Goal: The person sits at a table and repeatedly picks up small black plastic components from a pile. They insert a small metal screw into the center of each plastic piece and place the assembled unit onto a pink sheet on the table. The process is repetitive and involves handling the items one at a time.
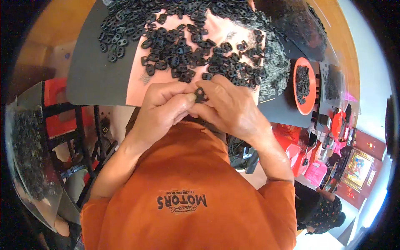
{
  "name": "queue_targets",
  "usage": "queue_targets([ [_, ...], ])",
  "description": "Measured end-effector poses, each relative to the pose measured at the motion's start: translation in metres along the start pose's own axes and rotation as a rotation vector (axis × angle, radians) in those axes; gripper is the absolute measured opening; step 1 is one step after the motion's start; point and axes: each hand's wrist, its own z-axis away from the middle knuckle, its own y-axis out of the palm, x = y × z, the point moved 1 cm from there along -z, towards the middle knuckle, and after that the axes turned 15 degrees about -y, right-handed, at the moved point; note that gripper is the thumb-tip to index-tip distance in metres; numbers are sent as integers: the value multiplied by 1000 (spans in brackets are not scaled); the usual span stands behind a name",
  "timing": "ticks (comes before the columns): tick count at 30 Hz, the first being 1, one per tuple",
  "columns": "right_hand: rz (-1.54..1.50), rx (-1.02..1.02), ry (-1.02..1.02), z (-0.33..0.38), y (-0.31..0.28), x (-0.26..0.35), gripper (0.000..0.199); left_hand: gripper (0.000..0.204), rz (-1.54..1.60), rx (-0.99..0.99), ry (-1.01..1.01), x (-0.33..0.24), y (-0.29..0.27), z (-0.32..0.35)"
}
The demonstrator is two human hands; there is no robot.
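A: Quick, what are you getting on the remote feed?
B: I'm watching two bare hands working on a small black perforated part point(201, 95), hard-looking, maybe plastic. It's sitting just above centre, toward 12 o'clock.
A: Left hand?
B: From the part, the left hand point(168, 104) is coming in at about 9. It's closing: thumb tip pressing the part's near edge, fingers curling under. I'm calling that gripping the part.
A: Right?
B: The right hand point(231, 108) is lying at 4 from the part, bending thumb and forefinger around it, so also gripping. I can't tell what the lower fingers are doing; they're hiding.
A: Surroundings?
B: At 12, beyond the hands, loose black oval parts with holes point(177, 54) are lying in a jumble on a smooth pale-pink sheet point(135, 87). That's resting on a dark grey flat tabletop point(89, 81). Toward 11, a thick black pile of similar pieces point(121, 33) is spreading. Toward 2, I'm seeing a heap of small shiny grey pieces point(275, 66), and past it an orange-red oval tray point(305, 109) is holding dark bits.
A: Anything else?
B: An orange short-sleeved shirt point(187, 175) is filling 6; another person in dark patterned clothing point(323, 210) is showing at 4.
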Motion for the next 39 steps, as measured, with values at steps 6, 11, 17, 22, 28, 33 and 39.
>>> queue_targets([
  [6,16,79,-42,1,-9,1,39,27,-51,13,5,-3,0,-3],
  [11,70,30,-73,0,0,-7,36,33,-10,-35,-50,-7,8,-2],
  [17,24,-12,-45,1,3,-4,41,33,10,-63,-9,-3,5,-3],
  [22,0,54,-95,2,-7,-2,46,29,0,1,-28,-6,2,0],
  [28,43,52,-121,4,-6,-2,43,25,-106,5,-16,-8,2,-1],
  [33,-110,-98,177,7,2,10,29,22,-51,-62,67,-5,4,-2],
  [39,-525,-219,570,15,13,21,20,17,-185,-44,207,0,7,0],
])
